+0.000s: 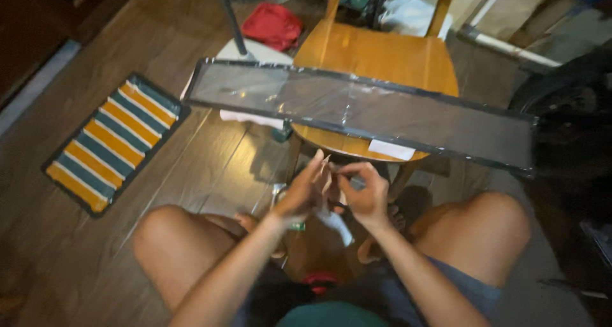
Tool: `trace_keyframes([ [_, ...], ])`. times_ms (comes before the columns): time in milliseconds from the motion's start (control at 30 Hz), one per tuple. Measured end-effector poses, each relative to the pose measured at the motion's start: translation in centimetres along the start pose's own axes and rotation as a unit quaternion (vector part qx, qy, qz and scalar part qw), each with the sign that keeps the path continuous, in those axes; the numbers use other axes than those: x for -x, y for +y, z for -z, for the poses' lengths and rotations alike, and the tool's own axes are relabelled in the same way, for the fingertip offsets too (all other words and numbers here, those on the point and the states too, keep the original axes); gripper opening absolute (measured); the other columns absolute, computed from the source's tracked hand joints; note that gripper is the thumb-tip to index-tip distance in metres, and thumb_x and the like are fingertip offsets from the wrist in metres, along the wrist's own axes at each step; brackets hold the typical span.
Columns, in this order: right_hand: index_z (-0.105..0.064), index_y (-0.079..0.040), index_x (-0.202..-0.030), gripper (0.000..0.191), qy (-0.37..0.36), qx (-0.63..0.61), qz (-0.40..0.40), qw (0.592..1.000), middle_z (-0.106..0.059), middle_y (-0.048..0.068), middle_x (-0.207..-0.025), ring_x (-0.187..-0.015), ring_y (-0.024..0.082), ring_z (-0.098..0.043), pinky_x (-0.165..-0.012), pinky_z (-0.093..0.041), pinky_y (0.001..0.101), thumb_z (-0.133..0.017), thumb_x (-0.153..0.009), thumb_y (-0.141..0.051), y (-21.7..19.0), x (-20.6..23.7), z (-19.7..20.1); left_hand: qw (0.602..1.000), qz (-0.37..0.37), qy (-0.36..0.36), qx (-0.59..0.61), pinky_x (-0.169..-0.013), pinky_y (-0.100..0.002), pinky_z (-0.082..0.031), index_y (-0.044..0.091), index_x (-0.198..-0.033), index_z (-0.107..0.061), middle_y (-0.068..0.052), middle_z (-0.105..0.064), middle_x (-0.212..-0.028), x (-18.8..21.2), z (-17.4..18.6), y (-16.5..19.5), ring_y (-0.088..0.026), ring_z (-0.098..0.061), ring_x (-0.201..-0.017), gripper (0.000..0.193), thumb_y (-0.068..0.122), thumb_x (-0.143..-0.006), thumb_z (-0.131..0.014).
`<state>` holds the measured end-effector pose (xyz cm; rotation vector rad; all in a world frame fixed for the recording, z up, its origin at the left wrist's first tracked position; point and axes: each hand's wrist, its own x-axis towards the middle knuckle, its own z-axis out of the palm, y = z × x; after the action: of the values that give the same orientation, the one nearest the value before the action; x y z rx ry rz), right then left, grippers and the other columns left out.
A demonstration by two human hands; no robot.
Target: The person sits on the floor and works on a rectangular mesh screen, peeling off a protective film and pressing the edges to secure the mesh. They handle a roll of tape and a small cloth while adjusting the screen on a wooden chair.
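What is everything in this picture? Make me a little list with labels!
left hand: fingers spread, meeting the right hand
right hand: fingers pinched on something small and pale, too blurred to tell
long panel: dark, wrapped in clear film, lying across the wooden chair
rug: striped orange, green and white, on the wooden floor
red cloth: on the floor behind the chair
person: sitting, bare knees apart

A home interior, shown by dark wood-plank flooring (210,161), a striped mat (115,142) laid at the left, a wooden chair (376,59) — household clutter piled behind it — a red cloth (273,25) dropped on the floor
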<state>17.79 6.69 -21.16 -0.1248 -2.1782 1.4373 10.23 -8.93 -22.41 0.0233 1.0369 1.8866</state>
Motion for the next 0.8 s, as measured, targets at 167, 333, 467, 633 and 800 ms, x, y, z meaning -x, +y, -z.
trace_keyframes([
  [167,-0.074,-0.006,-0.095,0.018,-0.033,0.088,0.179,0.979,-0.071,0.014,-0.102,-0.097,0.031,-0.067,-0.085,-0.052,0.0384,-0.077,-0.078,-0.010,-3.7,-1.1,2.0,0.966,-0.210,0.144,-0.032,-0.067,-0.030,-0.049,0.009,-0.114,-0.065,-0.001,-0.063,-0.088,-3.0,-1.5,-3.4,-0.011,-0.059,-0.078,0.036,0.044,-0.102,-0.063],
  [333,-0.075,-0.005,-0.107,0.022,-0.069,0.050,0.055,0.995,-0.074,0.009,-0.095,-0.089,0.021,-0.072,-0.081,-0.055,0.0308,-0.073,-0.086,-0.013,-3.0,-2.5,4.7,0.944,-0.174,0.273,-0.059,-0.048,-0.036,-0.043,0.007,-0.092,-0.068,-0.001,-0.054,-0.066,-4.7,3.0,-3.4,-0.015,-0.052,-0.053,0.042,0.048,-0.099,-0.064],
  [467,-0.079,-0.009,-0.097,0.013,-0.051,0.091,-0.108,0.989,-0.079,0.005,-0.088,-0.080,0.017,-0.075,-0.071,-0.056,0.0290,-0.073,-0.089,-0.017,0.1,-4.0,8.3,0.970,-0.165,0.160,0.075,-0.049,-0.045,-0.061,0.009,-0.077,-0.050,-0.003,-0.048,-0.060,-4.3,4.3,-1.9,-0.021,-0.058,-0.049,0.050,0.048,-0.104,-0.066],
  [633,-0.075,-0.006,-0.099,0.021,0.025,0.191,-0.044,0.980,-0.074,0.009,-0.091,-0.082,0.022,-0.072,-0.074,-0.055,0.0331,-0.080,-0.086,-0.022,3.1,-7.1,12.7,0.980,-0.094,0.138,-0.106,-0.039,-0.032,-0.050,0.008,-0.112,-0.071,-0.007,-0.061,-0.065,-5.8,-1.5,-1.5,-0.019,-0.068,-0.053,0.030,0.028,-0.092,-0.063],
  [800,-0.074,-0.009,-0.101,0.038,-0.079,0.296,0.098,0.947,-0.070,0.012,-0.099,-0.100,0.034,-0.065,-0.087,-0.052,0.0448,-0.085,-0.077,-0.037,3.6,-12.7,12.4,0.967,-0.107,0.184,-0.138,-0.032,-0.035,-0.042,0.011,-0.115,-0.062,-0.006,-0.066,-0.069,-10.4,-6.6,-1.3,-0.021,-0.064,-0.044,0.024,0.020,-0.093,-0.062],
])
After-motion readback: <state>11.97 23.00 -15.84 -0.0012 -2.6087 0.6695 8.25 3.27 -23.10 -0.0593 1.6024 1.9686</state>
